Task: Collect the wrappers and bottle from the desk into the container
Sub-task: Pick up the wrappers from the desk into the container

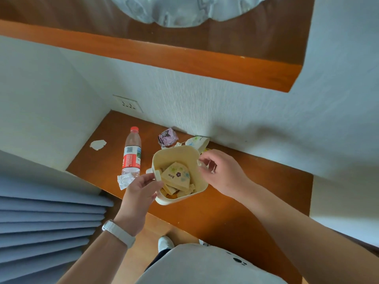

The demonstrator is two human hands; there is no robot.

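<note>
Wrapper drop under way: left hand (pixel 141 190) grips container (pixel 176 154) rim, frame centre; right hand (pixel 219 173) pinches pale scrap (pixel 206 165) above it. Bottle (pixel 132 154) and purple wrapper (pixel 167 136) lie on desk (pixel 235 212), centre-left; probably next.

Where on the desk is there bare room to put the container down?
The desk is bare right of the right hand, between the wall and its front edge. A narrower strip runs between the bottle and the purple wrapper. Behind the container, the white wrapper crowds the wall.

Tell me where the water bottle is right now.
Head view: the bottle lies flat on the desk, just left of the container, cap toward the wall.
</note>
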